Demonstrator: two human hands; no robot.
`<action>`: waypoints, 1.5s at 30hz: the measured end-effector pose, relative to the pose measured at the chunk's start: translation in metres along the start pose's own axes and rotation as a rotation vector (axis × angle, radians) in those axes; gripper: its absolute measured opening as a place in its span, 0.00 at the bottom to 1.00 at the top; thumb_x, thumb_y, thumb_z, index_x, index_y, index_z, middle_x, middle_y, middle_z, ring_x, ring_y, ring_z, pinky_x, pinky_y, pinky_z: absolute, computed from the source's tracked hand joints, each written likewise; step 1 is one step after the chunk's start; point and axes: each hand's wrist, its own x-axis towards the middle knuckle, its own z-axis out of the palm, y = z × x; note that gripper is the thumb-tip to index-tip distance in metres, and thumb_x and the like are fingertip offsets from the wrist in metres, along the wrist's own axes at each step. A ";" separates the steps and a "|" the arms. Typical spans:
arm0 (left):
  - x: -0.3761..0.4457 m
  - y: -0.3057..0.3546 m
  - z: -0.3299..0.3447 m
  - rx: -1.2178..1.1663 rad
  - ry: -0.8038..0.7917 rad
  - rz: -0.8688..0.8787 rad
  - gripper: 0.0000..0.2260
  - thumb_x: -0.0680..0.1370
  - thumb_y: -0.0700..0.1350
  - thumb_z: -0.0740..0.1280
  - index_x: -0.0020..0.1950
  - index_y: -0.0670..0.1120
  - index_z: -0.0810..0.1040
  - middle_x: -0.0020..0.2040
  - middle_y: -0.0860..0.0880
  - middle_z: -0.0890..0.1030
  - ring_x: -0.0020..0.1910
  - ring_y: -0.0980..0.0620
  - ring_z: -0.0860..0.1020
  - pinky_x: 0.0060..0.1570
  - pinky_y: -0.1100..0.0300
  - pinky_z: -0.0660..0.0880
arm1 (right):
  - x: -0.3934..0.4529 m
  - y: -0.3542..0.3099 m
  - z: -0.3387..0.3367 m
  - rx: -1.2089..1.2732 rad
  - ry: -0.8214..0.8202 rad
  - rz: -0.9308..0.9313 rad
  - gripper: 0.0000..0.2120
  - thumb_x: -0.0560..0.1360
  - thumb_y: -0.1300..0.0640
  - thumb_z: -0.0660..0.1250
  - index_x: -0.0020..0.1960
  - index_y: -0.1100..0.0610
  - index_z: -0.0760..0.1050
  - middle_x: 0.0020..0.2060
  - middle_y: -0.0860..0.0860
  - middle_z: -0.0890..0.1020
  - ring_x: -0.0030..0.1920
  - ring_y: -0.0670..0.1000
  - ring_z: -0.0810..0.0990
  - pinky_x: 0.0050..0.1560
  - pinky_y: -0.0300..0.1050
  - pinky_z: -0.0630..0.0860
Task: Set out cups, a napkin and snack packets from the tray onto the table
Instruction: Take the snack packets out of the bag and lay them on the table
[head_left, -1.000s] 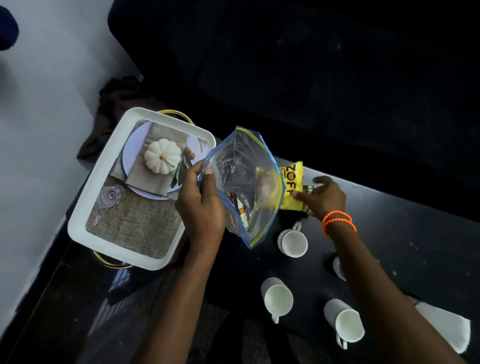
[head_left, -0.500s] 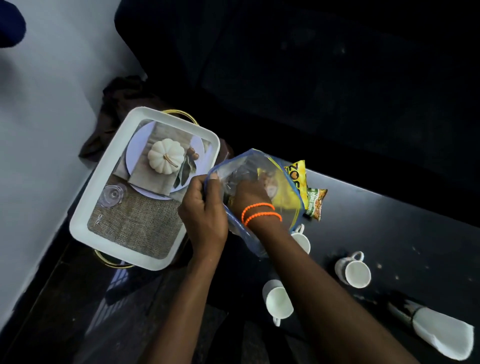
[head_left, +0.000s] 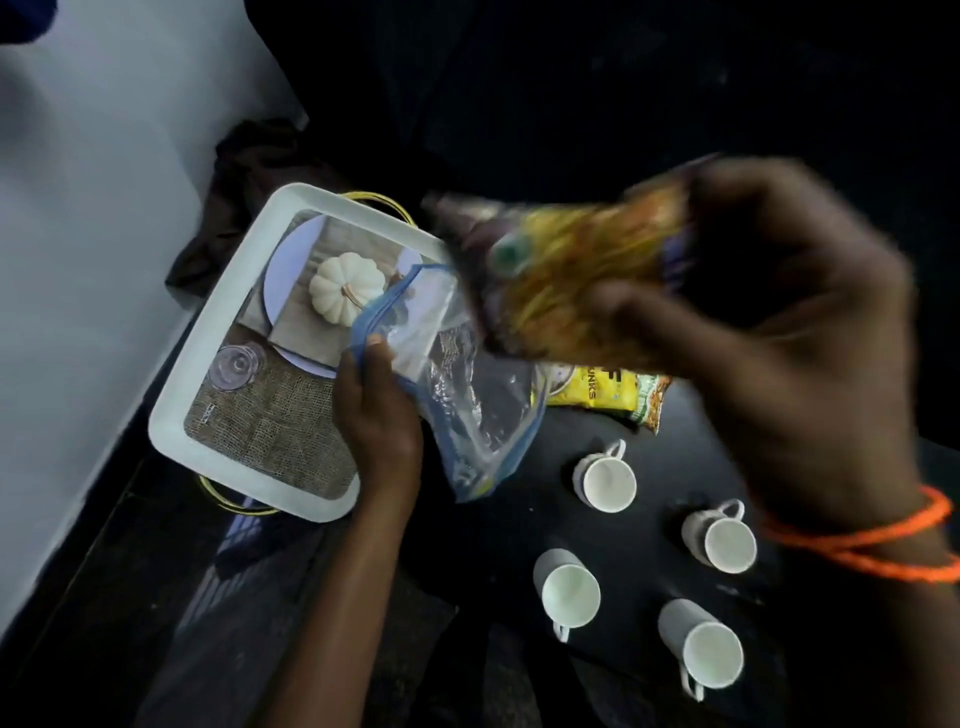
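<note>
My left hand (head_left: 376, 415) grips the rim of a clear zip bag (head_left: 467, 395) with a blue edge, held over the right end of the white tray (head_left: 208, 343). My right hand (head_left: 779, 332) is raised close to the camera, blurred, and grips a yellow and brown snack packet (head_left: 561, 275) above the bag. A yellow packet (head_left: 602, 389) and a green packet (head_left: 652, 405) lie on the black table (head_left: 519, 519). Several white cups stand on the table, among them one at the middle (head_left: 608, 480), one to its right (head_left: 724, 540) and one nearer me (head_left: 569, 592).
The tray's base is printed with a plate, a white pumpkin (head_left: 345, 280), a glass and burlap. A brown cloth (head_left: 244, 171) lies behind the tray. A pale wall (head_left: 78, 260) runs along the left. The far side is dark.
My right hand was inside the zip bag; it has come out and up towards the camera with a snack packet. The napkin at the right edge has gone out of view.
</note>
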 end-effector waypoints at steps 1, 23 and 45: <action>0.003 0.001 -0.003 -0.052 0.013 -0.044 0.11 0.82 0.43 0.63 0.49 0.35 0.80 0.39 0.48 0.78 0.42 0.48 0.74 0.45 0.51 0.70 | 0.003 0.004 -0.020 0.099 0.096 -0.068 0.13 0.76 0.65 0.74 0.59 0.56 0.79 0.53 0.55 0.87 0.57 0.54 0.86 0.60 0.58 0.81; 0.007 0.040 -0.009 -0.140 -0.129 0.085 0.18 0.82 0.39 0.60 0.34 0.51 0.78 0.29 0.60 0.79 0.34 0.63 0.79 0.39 0.67 0.77 | -0.003 0.165 0.016 -0.372 0.418 0.260 0.24 0.68 0.48 0.81 0.61 0.55 0.81 0.52 0.53 0.85 0.52 0.53 0.83 0.51 0.51 0.81; -0.228 -0.002 0.213 -0.065 -1.280 -0.342 0.32 0.74 0.62 0.72 0.73 0.46 0.75 0.65 0.45 0.81 0.64 0.46 0.79 0.68 0.45 0.76 | -0.107 0.153 -0.198 0.588 0.580 0.292 0.04 0.71 0.73 0.72 0.45 0.68 0.81 0.41 0.60 0.84 0.40 0.54 0.82 0.45 0.52 0.83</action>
